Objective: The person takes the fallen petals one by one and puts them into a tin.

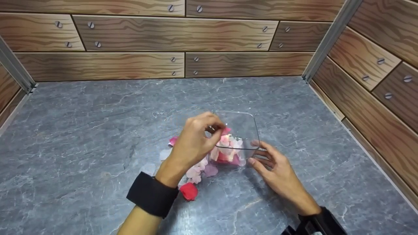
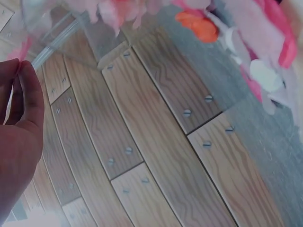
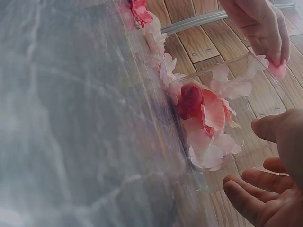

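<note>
A clear plastic container (image 1: 241, 130) stands on the grey surface, partly filled with pink, white and red petals (image 3: 208, 113). Over its left side, my left hand (image 1: 196, 137) pinches a pink petal (image 1: 226, 131) between thumb and fingertips; the same pink petal (image 2: 21, 49) shows in the left wrist view. Beside the container's right wall is my right hand (image 1: 277, 173), fingers loosely bent and spread, fingertips right at the plastic. In the right wrist view that right hand (image 3: 274, 175) holds nothing.
Pale pink and white petals (image 1: 194, 173) lie loose left of the container, partly hidden behind the left forearm. A red petal (image 1: 188, 191) sits nearest the front. Wood-patterned panels (image 1: 176, 34) enclose the back and sides of the grey marbled surface (image 1: 81, 130).
</note>
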`<state>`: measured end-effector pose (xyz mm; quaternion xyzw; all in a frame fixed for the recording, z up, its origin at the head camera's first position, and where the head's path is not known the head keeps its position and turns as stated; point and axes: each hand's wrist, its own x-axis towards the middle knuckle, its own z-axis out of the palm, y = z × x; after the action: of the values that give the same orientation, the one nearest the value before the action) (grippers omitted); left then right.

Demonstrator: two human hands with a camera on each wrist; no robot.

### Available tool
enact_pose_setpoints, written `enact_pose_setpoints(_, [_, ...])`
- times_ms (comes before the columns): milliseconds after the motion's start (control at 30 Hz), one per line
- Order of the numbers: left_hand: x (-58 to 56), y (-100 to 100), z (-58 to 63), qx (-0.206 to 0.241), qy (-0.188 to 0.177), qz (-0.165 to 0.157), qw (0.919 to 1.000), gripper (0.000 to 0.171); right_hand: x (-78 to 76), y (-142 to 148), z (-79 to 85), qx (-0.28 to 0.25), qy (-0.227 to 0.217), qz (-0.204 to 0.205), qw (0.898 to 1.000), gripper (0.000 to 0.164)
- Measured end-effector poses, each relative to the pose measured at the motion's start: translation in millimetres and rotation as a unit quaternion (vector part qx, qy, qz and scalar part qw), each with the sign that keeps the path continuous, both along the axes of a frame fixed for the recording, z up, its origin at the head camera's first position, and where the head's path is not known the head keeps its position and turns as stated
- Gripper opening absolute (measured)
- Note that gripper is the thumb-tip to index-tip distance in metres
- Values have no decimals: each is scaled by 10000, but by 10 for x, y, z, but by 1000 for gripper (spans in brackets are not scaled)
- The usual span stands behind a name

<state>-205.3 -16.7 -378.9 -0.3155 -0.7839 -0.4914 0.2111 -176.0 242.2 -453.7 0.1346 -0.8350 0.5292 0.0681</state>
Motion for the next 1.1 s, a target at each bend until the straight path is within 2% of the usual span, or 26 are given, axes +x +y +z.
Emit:
enact_pose_setpoints(500, [-9, 8, -82, -908, -318, -352, 9947, 12, -8, -29, -6, 18, 32, 103, 9999, 55])
enact_pose_setpoints(733, [-17, -55, -46, -1006, -436, -517, 9926, 20, -6, -26, -15, 7, 51, 87, 9999, 55])
enact_pose_setpoints(867, [-26, -162, 20, -917, -529, -396, 9936, 23, 0, -21, -17, 20, 66, 108, 9999, 56])
enact_pose_setpoints(1100, [-44, -420, 139, -716, -761, 132, 9944, 22, 17, 4, -2, 39, 53, 132, 9999, 56])
